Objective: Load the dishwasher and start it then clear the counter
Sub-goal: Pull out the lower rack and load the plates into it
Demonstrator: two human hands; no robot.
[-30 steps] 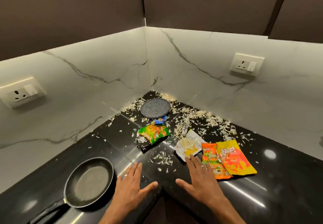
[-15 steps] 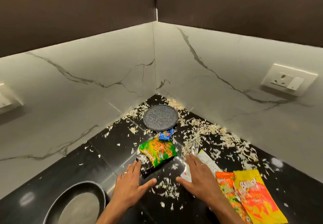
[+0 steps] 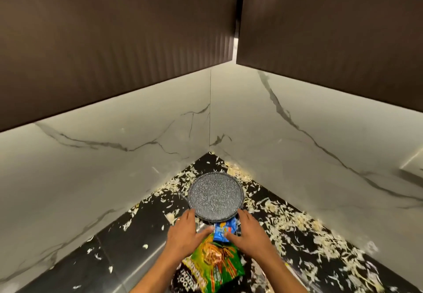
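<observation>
Black polished stone counter (image 3: 119, 263) is strewn with pale shreds. The left hand (image 3: 186, 233), fingers extended, is placed at the round grey speckled plate's (image 3: 216, 197) near-left rim. The right hand (image 3: 250, 233), likewise spread, is positioned at its near-right rim, thumb on the small blue wrapper (image 3: 221, 231).

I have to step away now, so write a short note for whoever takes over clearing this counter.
Left hand and right hand: both open, reaching either side of the round speckled grey plate in the corner of the black counter; contact unclear.
Small blue wrapper and green snack packet lie just in front of the plate.
Done: nothing visibly cleared.
Left: plate, wrappers, pale shreds.
</observation>
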